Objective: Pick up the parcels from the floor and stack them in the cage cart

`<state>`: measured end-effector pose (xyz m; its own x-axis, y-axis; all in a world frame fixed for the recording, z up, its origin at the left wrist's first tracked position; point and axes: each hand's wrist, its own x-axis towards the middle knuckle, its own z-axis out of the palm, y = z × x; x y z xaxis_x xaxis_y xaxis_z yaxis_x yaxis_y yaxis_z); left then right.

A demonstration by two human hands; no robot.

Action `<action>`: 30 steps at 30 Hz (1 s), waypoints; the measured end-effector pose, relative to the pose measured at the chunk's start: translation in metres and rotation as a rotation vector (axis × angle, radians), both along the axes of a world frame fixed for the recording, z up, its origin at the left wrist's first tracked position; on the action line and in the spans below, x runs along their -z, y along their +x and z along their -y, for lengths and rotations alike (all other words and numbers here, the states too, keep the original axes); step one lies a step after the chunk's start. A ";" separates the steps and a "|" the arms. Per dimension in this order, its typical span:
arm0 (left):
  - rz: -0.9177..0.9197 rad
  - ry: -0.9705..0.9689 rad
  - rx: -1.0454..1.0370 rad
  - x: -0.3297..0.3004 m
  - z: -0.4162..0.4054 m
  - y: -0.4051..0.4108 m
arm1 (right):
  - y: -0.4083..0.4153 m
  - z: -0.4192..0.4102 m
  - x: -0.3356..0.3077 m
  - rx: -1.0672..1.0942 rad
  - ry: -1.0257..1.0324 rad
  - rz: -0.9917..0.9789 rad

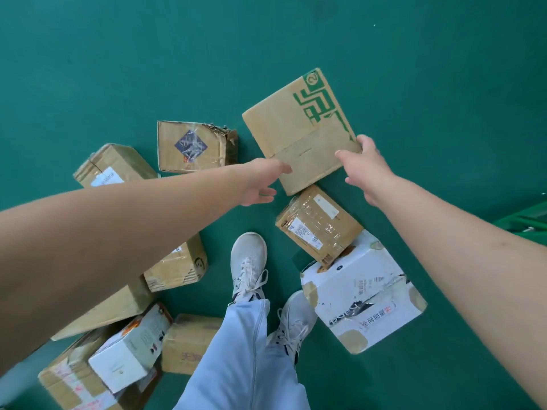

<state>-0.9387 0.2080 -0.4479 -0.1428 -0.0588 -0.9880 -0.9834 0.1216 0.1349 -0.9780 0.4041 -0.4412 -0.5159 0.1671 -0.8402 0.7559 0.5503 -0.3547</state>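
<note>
At the bottom of the frame, nearest to me, the person's legs in pale blue trousers (245, 356) and white sneakers (250, 261) stand planted on the green floor (118, 54), ringed by fallen parcels. Lower left lies a loose heap: a white carton (133, 347) tipped across a taped brown one (71, 380), with a small brown box (189, 341) just beside them. To the right of the feet sits a large white printed box (364, 294), and a brown labelled parcel (318, 224) leans with one corner touching its top edge. Both bare arms stretch forward over this clutter toward the middle of the frame, probably because the feet have no open path closer. The left hand (260, 183) has its fingers spread and relaxed, its tips at the near left corner of a flat brown box with green print (299, 128); whether they touch it I cannot tell. The right hand (362, 170) curls over that box's right corner, thumb on the top face, a grip pinching the edge. The box sits tilted at centre right, seemingly being gathered from both sides for a balanced lift. Farther left rest a crushed box with a purple diamond mark (192, 147) and another brown parcel (114, 167). A sliver of green frame (524, 220) at the right edge may be the cage cart.
</note>
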 end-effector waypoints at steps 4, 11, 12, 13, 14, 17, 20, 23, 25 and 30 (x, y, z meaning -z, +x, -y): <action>0.021 0.078 -0.065 0.023 0.000 0.000 | -0.005 0.003 0.020 -0.071 0.031 0.015; -0.004 0.143 -0.149 -0.002 0.047 0.010 | -0.002 0.024 -0.021 -0.236 -0.028 -0.118; -0.016 0.145 -0.161 -0.013 0.056 0.011 | -0.003 0.032 -0.033 -0.260 -0.044 -0.135; -0.025 0.151 -0.176 -0.026 0.063 0.012 | -0.003 0.040 -0.046 -0.285 -0.049 -0.155; -0.039 0.154 -0.194 -0.044 0.072 0.013 | -0.004 0.050 -0.064 -0.312 -0.048 -0.177; -0.091 0.155 -0.256 -0.108 0.091 0.018 | -0.005 0.078 -0.122 -0.334 -0.056 -0.219; -0.156 0.128 -0.329 -0.195 0.113 0.033 | 0.000 0.105 -0.194 -0.344 -0.084 -0.231; -0.200 0.075 -0.346 -0.290 0.137 0.061 | 0.011 0.129 -0.276 -0.386 -0.123 -0.231; -0.213 0.045 -0.342 -0.350 0.149 0.086 | 0.022 0.143 -0.328 -0.429 -0.148 -0.216; -0.296 -0.052 -0.378 -0.499 0.165 0.161 | 0.071 0.170 -0.453 -0.533 -0.241 -0.217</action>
